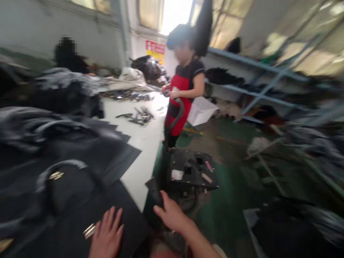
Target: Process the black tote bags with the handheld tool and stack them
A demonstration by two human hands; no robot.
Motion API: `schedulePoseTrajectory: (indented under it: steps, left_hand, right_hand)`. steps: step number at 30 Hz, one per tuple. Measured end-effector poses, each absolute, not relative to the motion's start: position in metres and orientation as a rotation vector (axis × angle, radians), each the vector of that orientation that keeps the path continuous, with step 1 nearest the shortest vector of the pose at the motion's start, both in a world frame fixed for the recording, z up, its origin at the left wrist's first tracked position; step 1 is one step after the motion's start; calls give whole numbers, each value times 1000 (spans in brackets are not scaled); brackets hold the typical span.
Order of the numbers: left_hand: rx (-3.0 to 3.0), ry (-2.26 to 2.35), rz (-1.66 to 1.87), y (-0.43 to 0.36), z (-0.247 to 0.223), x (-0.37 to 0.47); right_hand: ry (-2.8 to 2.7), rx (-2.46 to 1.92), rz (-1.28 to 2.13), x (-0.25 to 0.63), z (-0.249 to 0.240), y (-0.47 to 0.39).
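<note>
My left hand [108, 231] lies flat with fingers stretched on a black sheet [129, 211] that looks like leather. Beside its fingers is a shiny gold metal fitting [89, 231]. Past the table's edge, my right hand [173, 213] grips a flat black strap-like piece [154, 191] between thumb and fingers. A curved black handle [63, 165] with gold metal at its base stands on the black pieces to the left. More stacked black panels [115, 150] fan out behind it. Motion blur softens the details.
A white table [139, 139] carries small black parts with metal fittings [139, 116]. Across from me stands a co-worker in a red apron [177, 107], near a white bin [201, 111]. A black box-like stand [193, 168] is by the table. Blue shelving [258, 96] holds dark material.
</note>
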State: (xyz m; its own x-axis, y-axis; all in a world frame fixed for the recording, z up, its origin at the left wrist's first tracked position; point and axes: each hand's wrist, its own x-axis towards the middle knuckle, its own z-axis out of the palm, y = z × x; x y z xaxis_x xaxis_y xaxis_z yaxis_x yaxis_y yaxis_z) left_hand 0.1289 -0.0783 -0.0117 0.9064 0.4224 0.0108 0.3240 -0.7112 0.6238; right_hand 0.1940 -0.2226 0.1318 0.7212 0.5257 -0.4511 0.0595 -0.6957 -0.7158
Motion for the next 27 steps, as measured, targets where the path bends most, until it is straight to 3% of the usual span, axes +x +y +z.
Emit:
schedulePoseTrajectory:
  steps: [3, 6, 18, 27]
  left_hand:
    - [2677, 701, 185, -26, 2, 47]
    - [2890, 687, 147, -12, 6, 18]
    - [2784, 718, 201, -16, 3, 21]
    - [2729, 766, 214, -15, 2, 23]
  right_hand:
    - [-534, -2178, 957, 195, 110, -211]
    - [-557, -2077, 1062, 201, 89, -186]
    - [-627, -1947, 1347, 214, 88, -64]
    - [-762, -1982, 1388, 216, 89, -47]
